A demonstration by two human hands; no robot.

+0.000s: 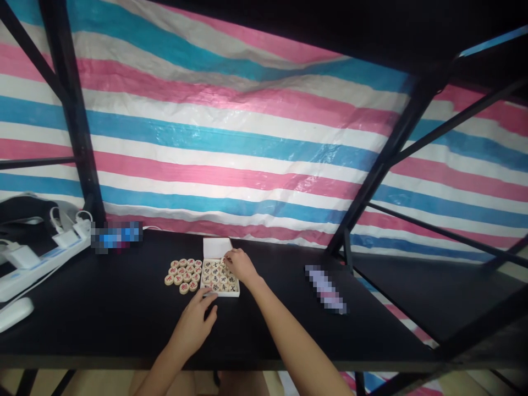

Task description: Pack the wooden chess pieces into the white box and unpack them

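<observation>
A white open box [223, 293] stands on the black desk, its lid flap [217, 247] raised at the back. Rows of round wooden xiangqi pieces [215, 279] with black characters lie inside it. Just left of the box, several xiangqi pieces with red characters [183, 270] sit in a loose group on the desk. My right hand [240, 265] reaches over the box's back right corner, fingers bent together on a xiangqi piece [225, 262] that they partly hide. At the front left corner of the box, my left hand [198, 316] rests with thumb and fingers apart.
On the left lie a white power strip [45, 266] with plugged-in chargers and a white mouse-like object [15, 314]. A blurred-out blue item [119, 236] is at the back left, another blurred item [326, 290] at the right. Black metal posts and a striped tarp [231, 137] bound the desk [103, 319].
</observation>
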